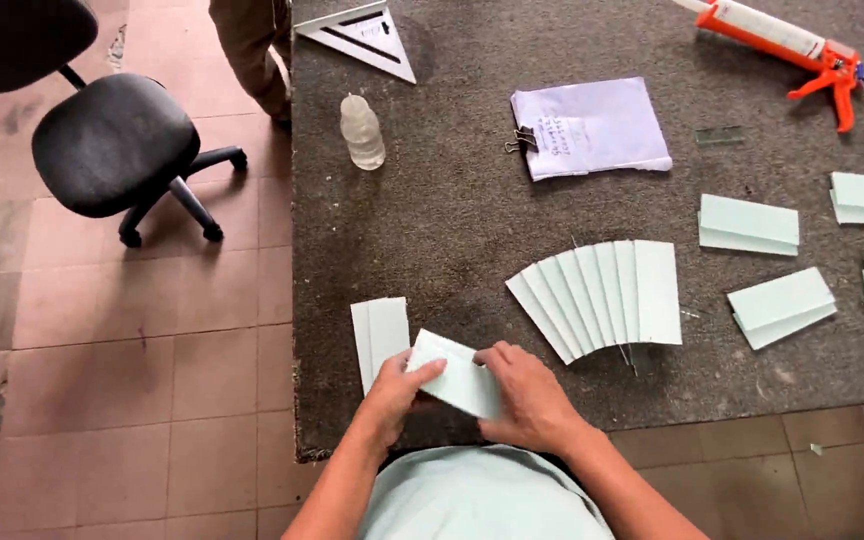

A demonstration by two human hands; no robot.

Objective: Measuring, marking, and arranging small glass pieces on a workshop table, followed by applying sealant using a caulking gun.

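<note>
Your left hand and right hand pinch a pale panel at opposite ends, steadying it flat over the counter.

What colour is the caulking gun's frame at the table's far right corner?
Orange; the caulking gun shows clearly in the head view.

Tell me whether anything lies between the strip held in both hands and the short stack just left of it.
Nothing visible does. The left hand and right hand hold the pale strip at the table's near edge; the short stack lies right beside it, with only bare grey table around them.
</note>
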